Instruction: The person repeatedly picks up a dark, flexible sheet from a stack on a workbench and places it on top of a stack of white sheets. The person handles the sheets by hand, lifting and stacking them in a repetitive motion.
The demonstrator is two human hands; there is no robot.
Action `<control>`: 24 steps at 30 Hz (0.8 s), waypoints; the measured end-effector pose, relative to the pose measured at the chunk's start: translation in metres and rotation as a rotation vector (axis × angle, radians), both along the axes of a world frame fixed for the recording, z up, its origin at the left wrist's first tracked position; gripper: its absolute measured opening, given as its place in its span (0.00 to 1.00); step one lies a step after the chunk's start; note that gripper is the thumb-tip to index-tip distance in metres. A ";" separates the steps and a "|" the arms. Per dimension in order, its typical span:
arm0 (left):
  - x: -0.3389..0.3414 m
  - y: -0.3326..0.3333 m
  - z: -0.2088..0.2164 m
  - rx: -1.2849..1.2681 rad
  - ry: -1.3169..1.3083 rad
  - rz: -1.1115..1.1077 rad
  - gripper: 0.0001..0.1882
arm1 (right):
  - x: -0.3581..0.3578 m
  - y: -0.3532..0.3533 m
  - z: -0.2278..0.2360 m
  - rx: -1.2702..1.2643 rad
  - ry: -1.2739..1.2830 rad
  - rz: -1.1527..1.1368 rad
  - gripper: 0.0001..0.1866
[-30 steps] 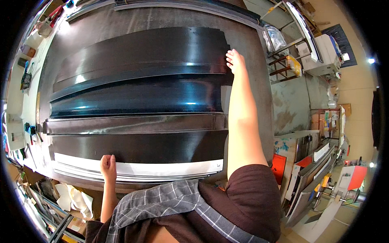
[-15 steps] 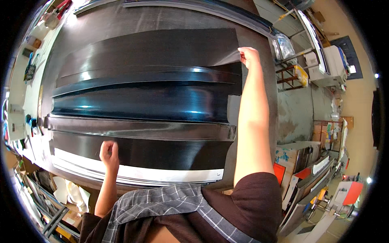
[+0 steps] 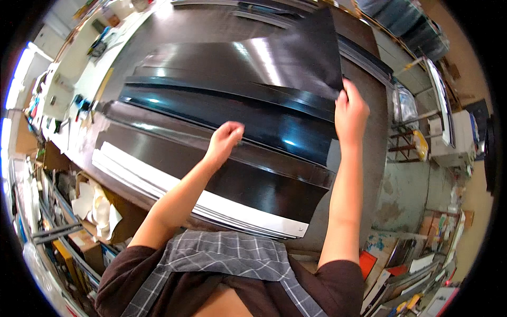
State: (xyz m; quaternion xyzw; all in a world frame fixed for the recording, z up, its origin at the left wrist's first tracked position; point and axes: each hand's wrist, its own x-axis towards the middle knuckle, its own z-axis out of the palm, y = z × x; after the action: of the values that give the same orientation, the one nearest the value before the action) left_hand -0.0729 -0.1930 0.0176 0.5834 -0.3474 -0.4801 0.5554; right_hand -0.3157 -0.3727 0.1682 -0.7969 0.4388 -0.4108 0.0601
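At the right end of the stack, my right hand (image 3: 353, 113) pinches the near corner of a large thin black sheet (image 3: 296, 53). The sheet's right part is raised and bent upward, while its left part lies lower over the pile. My left hand (image 3: 224, 141) hovers above the middle of the pile with its fingers curled closed; whatever they may hold is hidden. Beneath it runs a long glossy dark blue-black sheet (image 3: 232, 119) with a curved surface. Nearer me lie a brownish translucent strip (image 3: 264, 158) and a stack of white-edged sheets (image 3: 248, 212).
A dark worktable (image 3: 364, 174) carries the pile. Another stack of long sheets (image 3: 364, 57) lies along its far right edge. On the left is a white counter (image 3: 79, 87) with tools. Crumpled white paper (image 3: 100, 208) sits at lower left, and leaning panels (image 3: 396, 274) stand at lower right.
My right hand has come nearer and lifted the sheet's right end, which now bends upward. My left hand has moved right and farther out over the pile. The view has turned.
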 end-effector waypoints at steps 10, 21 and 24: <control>0.123 0.018 0.030 -0.402 0.823 0.309 0.22 | -0.166 0.192 -0.044 0.075 -0.322 -0.085 0.16; 0.180 0.248 -0.086 0.187 -0.043 0.885 0.14 | -0.196 0.285 -0.185 1.437 -0.974 -0.299 0.07; 0.142 0.238 -0.062 0.336 -0.002 0.963 0.32 | -0.193 0.283 -0.183 1.468 -0.579 -0.320 0.05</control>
State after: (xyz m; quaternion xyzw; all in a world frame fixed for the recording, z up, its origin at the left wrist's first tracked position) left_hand 0.0690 0.0450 -0.0441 0.7590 0.0420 -0.2183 0.6119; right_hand -0.5088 -0.0898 -0.0152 -0.3433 0.6729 -0.2113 0.6203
